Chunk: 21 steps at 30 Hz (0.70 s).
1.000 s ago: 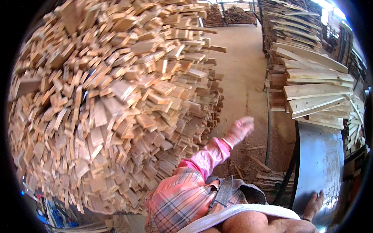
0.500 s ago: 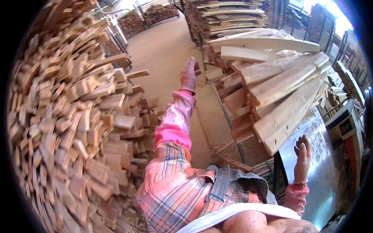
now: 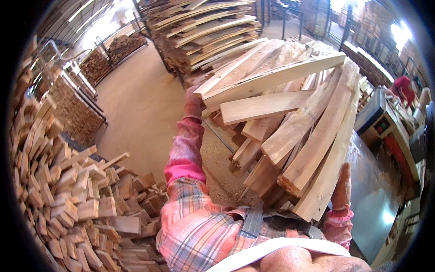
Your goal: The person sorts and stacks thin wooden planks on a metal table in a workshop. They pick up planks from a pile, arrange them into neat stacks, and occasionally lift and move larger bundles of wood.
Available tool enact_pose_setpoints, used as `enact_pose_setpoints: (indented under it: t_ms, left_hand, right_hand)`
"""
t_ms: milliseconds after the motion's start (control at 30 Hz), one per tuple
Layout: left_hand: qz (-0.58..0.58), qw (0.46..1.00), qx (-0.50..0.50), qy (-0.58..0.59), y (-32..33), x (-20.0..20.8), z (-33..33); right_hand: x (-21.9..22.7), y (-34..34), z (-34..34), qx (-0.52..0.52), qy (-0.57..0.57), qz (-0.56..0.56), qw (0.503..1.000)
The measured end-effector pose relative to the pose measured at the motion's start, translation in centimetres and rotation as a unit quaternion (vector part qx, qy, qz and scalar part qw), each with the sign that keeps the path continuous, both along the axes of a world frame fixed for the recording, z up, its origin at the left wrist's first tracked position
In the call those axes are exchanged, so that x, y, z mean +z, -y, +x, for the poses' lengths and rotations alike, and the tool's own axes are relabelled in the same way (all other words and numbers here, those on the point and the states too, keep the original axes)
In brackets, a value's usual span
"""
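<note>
A stack of long, rough-sawn wooden boards (image 3: 312,118) lies fanned out in front of me. My left hand (image 3: 194,102), in a dusty glove, is closed at the left end of an upper wooden board (image 3: 276,80); its fingers are partly hidden by the wood. A shorter board (image 3: 263,107) lies just below that one. On the right, my gloved right hand (image 3: 342,188) is held upright, fingers stretched out, close beside the outermost long board (image 3: 324,181). Whether it touches the wood I cannot tell.
Short wood offcuts (image 3: 90,208) are heaped at the left. A taller stack of boards (image 3: 204,31) stands behind. On the right are a metal table (image 3: 371,195) and a machine (image 3: 385,124) with buttons. Another person in red (image 3: 402,88) is at the far right.
My view has swung right, toward the boards. The left hand has gone from hanging free over the floor to an upper board's end; the right hand has come beside the boards.
</note>
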<state>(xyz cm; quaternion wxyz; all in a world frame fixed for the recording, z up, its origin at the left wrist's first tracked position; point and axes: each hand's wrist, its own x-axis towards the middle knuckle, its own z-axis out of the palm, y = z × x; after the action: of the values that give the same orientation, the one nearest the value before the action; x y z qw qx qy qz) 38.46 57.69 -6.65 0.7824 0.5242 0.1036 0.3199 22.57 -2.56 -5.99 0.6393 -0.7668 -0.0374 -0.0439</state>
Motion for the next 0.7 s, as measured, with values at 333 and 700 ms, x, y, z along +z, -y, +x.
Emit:
enact_pose_setpoints:
  t_ms: [333,700]
  left_hand:
    - [0.051,0.988,-0.075,0.122,8.5,1.2,-5.3]
    - [-0.107,0.975,-0.193,-0.030,0.8,4.7,0.7]
  right_hand:
    - [3.3,-3.2,-1.1,-0.033,-0.103,0.278,0.954]
    - [1.0,-2.8,-3.0,-0.099,-0.093,0.349,0.927]
